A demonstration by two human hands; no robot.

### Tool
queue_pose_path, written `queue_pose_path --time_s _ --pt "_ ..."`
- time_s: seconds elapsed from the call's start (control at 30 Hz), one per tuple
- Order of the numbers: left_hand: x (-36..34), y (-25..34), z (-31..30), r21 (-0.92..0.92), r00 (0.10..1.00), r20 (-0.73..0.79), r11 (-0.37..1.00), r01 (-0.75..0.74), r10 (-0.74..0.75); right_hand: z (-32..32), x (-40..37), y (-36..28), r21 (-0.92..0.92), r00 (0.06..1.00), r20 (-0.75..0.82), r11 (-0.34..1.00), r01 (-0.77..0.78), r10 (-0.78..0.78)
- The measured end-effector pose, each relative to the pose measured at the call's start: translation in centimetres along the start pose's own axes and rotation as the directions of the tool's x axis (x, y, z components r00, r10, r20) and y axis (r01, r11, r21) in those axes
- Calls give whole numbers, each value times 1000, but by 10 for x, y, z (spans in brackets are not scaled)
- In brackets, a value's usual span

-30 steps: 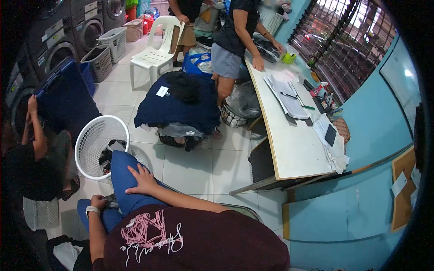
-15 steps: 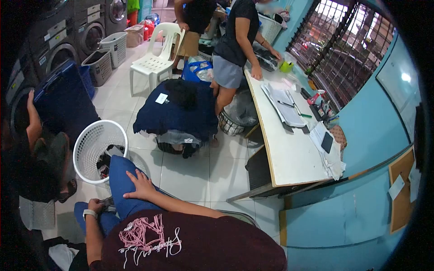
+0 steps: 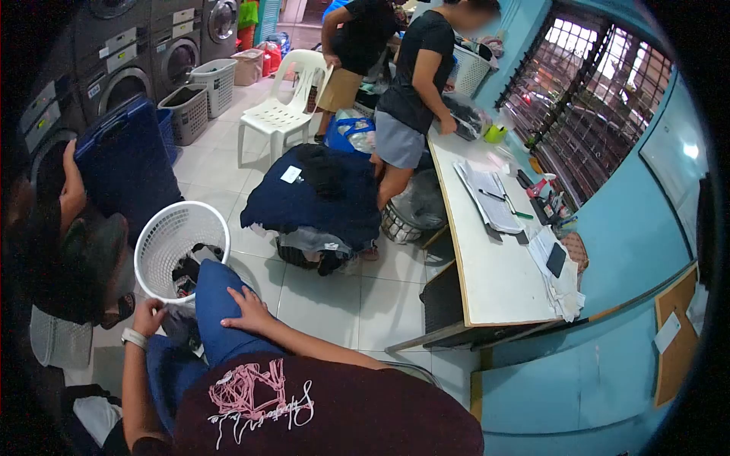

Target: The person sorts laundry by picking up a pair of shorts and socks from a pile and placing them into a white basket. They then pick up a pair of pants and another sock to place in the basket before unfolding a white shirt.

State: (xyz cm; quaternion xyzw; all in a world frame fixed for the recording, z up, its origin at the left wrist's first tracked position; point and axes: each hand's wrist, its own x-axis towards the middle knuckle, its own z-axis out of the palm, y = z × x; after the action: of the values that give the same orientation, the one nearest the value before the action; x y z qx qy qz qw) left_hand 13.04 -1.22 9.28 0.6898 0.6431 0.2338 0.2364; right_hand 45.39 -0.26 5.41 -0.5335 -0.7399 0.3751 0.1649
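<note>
My left hand (image 3: 147,318), with a pale watch on the wrist, is closed on the edge of a dark grey piece of clothing (image 3: 181,328). The garment hangs beside my left leg; its kind cannot be made out. Resting on my jeans-clad knee, my right hand (image 3: 249,311) has its fingers spread and holds nothing. Just beyond my knees stands a white perforated laundry basket (image 3: 152,242), tilted in view, with dark clothes (image 3: 196,262) at its bottom. White and black cloth (image 3: 97,418) lies at the lower left.
A dark blue heap of laundry (image 3: 274,205) with a white tag sits ahead. Behind it are a white plastic chair (image 3: 277,114) and two standing people. At left, another person's hand (image 3: 72,186) touches a blue bin (image 3: 125,171). A white table (image 3: 494,285) with papers runs along the right.
My left hand has risen with the grey garment, toward the basket. My right hand stays on my knee. The view has shifted a little, and the standing person's arm on the table has drawn back.
</note>
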Motion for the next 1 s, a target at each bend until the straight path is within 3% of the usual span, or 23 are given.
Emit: queue_pose_path --time_s 0.03,0.1,0.17,0.2,0.23,0.3,0.4,0.47,0.5,0.53,0.57,0.6,0.63,0.77,0.87,1.0 --pt "-1 29 -15 51 989 -13 987 -149 150 2 3 2 29 1000 10 1000 7 -7" --pt "-7 106 -46 123 981 124 979 -163 148 -1 6 -4 53 999 11 997 48 -48" --pt "-16 148 -60 62 964 201 980 -188 172 -5 9 -19 310 891 -196 836 452 -409" --pt "-20 165 -63 102 928 263 948 -300 265 -17 1 -36 317 894 -197 836 447 -403" --pt "-24 182 -66 134 877 330 902 -410 350 -37 -14 -62 296 836 -224 782 548 -501" --pt "-32 216 -76 149 858 379 893 -426 346 -57 -28 -94 307 718 -271 649 696 -641" --pt "-29 243 -90 63 787 414 848 -526 457 -82 -33 -117 332 814 74 784 524 -576" --pt "-24 247 -104 -21 800 356 860 -510 483 -91 -26 -115 480 797 10 702 526 -604" --pt "-21 250 -114 -63 816 327 873 -484 476 -100 -18 -113 390 735 -64 661 641 -675" --pt "-19 257 -124 -88 832 349 900 -428 430 -125 -26 -124 340 871 103 840 422 -480" --pt "-11 245 -128 -151 847 330 909 -389 417 -136 -21 -123 496 850 110 769 403 -516" --pt "-6 241 -133 -176 868 309 920 -350 389 -147 -8 -112 287 850 112 836 468 -515" --pt "-4 239 -137 -206 883 287 925 -320 370 -171 -20 -127 243 868 161 872 426 -469" --pt "1 225 -154 -258 910 204 917 -305 361 -204 -12 -114 508 853 107 766 394 -510" --pt "3 212 -163 -309 920 193 911 -273 341 -225 -18 -119 580 885 136 760 294 -445" --pt "5 199 -168 -354 929 156 897 -266 337 -240 -6 -105 576 870 84 736 355 -485"
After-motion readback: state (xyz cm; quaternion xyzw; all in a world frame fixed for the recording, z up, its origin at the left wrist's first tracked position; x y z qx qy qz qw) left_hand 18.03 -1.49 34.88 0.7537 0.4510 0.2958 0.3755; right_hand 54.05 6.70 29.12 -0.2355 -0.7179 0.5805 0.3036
